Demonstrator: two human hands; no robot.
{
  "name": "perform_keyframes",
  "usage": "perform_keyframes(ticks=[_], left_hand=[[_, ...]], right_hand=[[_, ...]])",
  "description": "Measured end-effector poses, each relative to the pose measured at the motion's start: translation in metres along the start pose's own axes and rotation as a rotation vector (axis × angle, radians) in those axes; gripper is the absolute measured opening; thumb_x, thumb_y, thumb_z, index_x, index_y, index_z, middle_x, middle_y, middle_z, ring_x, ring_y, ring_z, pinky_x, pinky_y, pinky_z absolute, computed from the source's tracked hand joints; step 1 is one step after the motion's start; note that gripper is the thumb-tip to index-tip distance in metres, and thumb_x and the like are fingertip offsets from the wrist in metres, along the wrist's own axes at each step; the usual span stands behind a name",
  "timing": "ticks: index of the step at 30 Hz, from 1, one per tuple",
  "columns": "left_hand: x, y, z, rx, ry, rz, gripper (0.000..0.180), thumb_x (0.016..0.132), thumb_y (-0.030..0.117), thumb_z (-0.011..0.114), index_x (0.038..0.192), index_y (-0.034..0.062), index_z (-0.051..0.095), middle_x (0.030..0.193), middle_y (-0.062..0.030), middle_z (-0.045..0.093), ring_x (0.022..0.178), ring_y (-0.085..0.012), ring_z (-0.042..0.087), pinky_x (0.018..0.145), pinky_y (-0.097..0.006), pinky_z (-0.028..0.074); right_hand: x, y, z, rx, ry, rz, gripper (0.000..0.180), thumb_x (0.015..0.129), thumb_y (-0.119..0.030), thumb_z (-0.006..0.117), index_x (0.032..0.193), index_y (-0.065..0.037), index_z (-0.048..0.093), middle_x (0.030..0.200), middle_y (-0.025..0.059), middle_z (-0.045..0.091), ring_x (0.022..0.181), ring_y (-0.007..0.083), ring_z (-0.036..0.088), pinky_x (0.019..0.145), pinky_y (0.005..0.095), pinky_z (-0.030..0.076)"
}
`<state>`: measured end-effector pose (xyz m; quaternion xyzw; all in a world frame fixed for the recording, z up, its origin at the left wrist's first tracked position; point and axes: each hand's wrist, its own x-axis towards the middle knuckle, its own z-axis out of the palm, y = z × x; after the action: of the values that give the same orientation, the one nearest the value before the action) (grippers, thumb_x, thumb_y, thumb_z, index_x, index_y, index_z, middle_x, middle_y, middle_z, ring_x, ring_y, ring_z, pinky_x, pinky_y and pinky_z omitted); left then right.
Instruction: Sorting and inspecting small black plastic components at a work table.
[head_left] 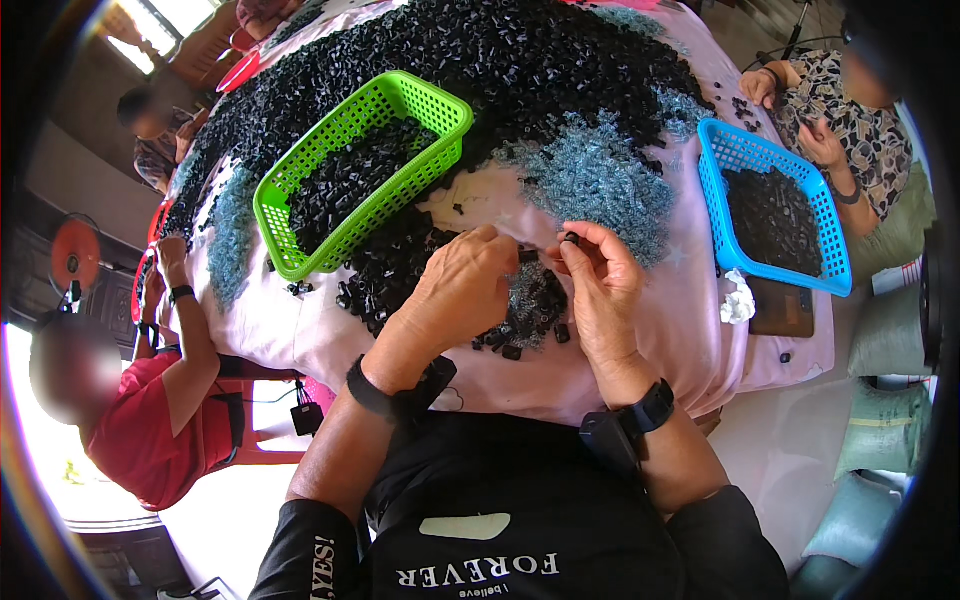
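Note:
My right hand (605, 285) pinches a small black plastic piece (571, 238) between thumb and fingertips. Close beside it, my left hand (460, 285) is closed with its fingers curled; whatever they hold is hidden behind the hand. Under both hands lies a small heap of black pieces (540, 318) mixed with tiny clear-blue parts. Just beyond my right hand spreads a pile of clear-blue small parts (600, 180). A green plastic basket (355, 228), partly filled with black pieces, stands tilted on the heap beyond my left hand.
A blue basket (838, 240) of black pieces stands at the right, next to a crumpled white tissue (738, 298). A large black heap (540, 70) covers the far pink tablecloth (655, 335). People sit at the left (165, 410) and right (850, 130). Sacks (885, 430) lie at the lower right.

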<state>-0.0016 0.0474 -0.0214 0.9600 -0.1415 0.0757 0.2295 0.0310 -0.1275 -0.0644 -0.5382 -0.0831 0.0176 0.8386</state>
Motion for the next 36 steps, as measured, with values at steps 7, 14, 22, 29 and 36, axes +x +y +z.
perform_keyframes(ticks=[7,14,22,29,36], left_hand=[[0.007,0.004,-0.012,-0.162,0.106,-0.005,0.009,0.083,-0.003,0.062,0.091,-0.0018,0.058,0.081,-0.0214,0.066,0.079,-0.0414,0.067,0.068,-0.044,0.052],[0.009,0.010,-0.017,-0.191,0.141,-0.001,0.012,0.083,-0.004,0.063,0.095,-0.0033,0.061,0.083,-0.0205,0.068,0.078,-0.0363,0.071,0.068,-0.040,0.054],[0.008,0.010,-0.011,-0.248,0.169,-0.012,0.015,0.083,-0.004,0.064,0.097,-0.0029,0.064,0.085,-0.0185,0.070,0.081,-0.0318,0.073,0.072,-0.038,0.057],[0.007,0.016,-0.007,-0.266,0.180,0.002,0.015,0.082,-0.006,0.064,0.096,-0.0029,0.065,0.085,-0.0176,0.070,0.079,-0.0304,0.074,0.070,-0.036,0.057],[0.005,0.022,-0.003,-0.329,0.178,0.015,0.013,0.081,-0.007,0.064,0.094,-0.0032,0.064,0.082,-0.0165,0.070,0.078,-0.0299,0.074,0.070,-0.035,0.057]], right_hand=[[0.002,0.014,-0.006,-0.252,-0.091,-0.057,0.018,0.096,0.006,0.063,0.114,0.002,0.065,0.102,0.0043,0.068,0.092,0.0084,0.065,0.083,0.0221,0.053],[-0.002,0.008,0.000,-0.193,-0.138,-0.076,0.018,0.096,0.008,0.063,0.113,0.003,0.065,0.100,0.0040,0.069,0.093,0.0075,0.064,0.082,0.0216,0.051],[-0.002,-0.001,0.000,-0.220,-0.130,-0.004,0.016,0.097,0.005,0.063,0.113,0.001,0.064,0.100,0.0042,0.070,0.088,0.0080,0.066,0.079,0.0224,0.054],[-0.003,-0.004,0.003,-0.147,-0.187,0.039,0.012,0.097,0.000,0.066,0.108,-0.001,0.059,0.096,0.0035,0.068,0.080,0.0066,0.065,0.070,0.0216,0.054],[-0.003,0.003,0.001,-0.037,-0.199,0.040,0.015,0.097,0.002,0.066,0.108,0.000,0.057,0.095,0.0041,0.067,0.082,0.0078,0.066,0.072,0.0228,0.057]])
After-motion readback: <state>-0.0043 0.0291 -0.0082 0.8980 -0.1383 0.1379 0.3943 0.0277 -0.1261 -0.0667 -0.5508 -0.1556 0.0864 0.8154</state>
